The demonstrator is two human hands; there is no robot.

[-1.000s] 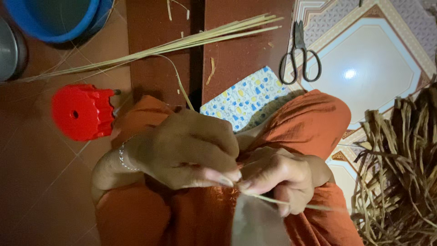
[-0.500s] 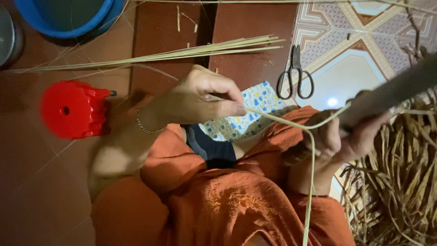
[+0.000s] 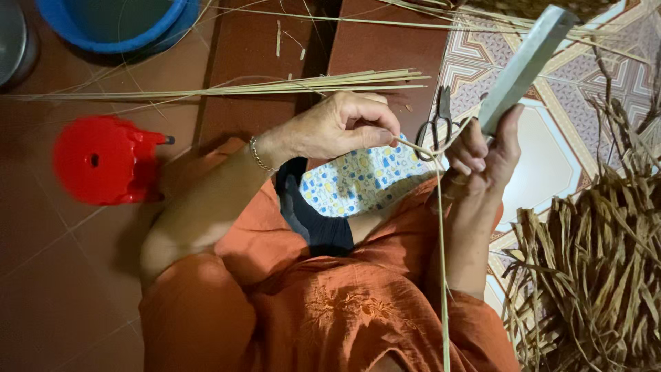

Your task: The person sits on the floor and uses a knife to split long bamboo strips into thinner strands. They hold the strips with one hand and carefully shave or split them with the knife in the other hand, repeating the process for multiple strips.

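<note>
Left hand (image 3: 344, 127) closed in a pinch, thumb and fingertips gripping one end of a thin pale fibre strip (image 3: 441, 275) just left of the scissors (image 3: 436, 124). Right hand (image 3: 485, 148) curled around the lower end of a long flat grey blade (image 3: 527, 62), which slants up and away to the right of the scissors; fingers partly bent, thumb side hidden. Strip looped from the pinch across to the blade just below the scissors, then hanging straight down over the orange-clad lap. Looks very light, thin and springy, bending without creasing; likely to split or snap under a sharp kink, and smooth enough to slide through loose fingers. Best held near the end, in a firm fingertip pinch, with the slack kept taut against the blade. Blade by contrast stiff and probably sharp-edged, so gripped on the flat. Bundle of similar pale strips (image 3: 275, 86) on the floor left of the scissors; heap of dry brown leaves (image 3: 592, 262) below and right of them; red stool (image 3: 103, 162) far left of them
</note>
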